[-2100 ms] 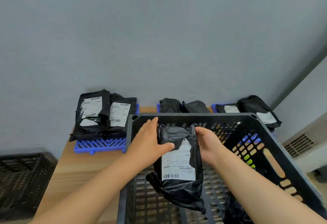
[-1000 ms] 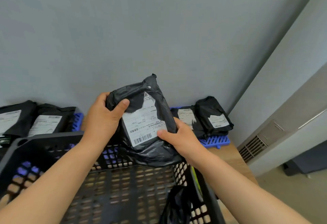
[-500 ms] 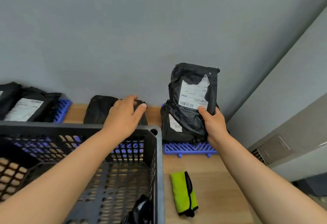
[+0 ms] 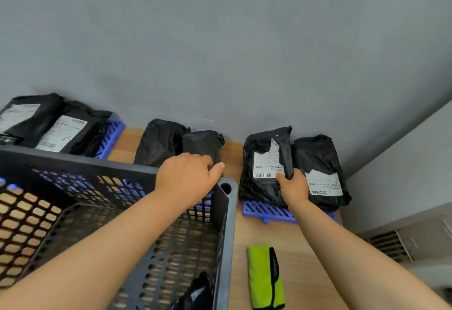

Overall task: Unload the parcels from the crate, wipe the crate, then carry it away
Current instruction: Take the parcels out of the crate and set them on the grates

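Bottom-edge parcel (image 4: 195, 292) partly off-frame

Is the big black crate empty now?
Not empty. One black parcel lies inside the crate, at its near right corner; the rest of its visible bottom is bare. Its nearest part is out of view.

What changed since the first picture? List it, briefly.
The parcel went up out of the crate and to the right, onto the blue pallet by the wall. The left hand let go of it and is now at the crate's far rim; the right hand still grips it. Unchanged: another parcel lies in the crate, and the stacks line the wall.
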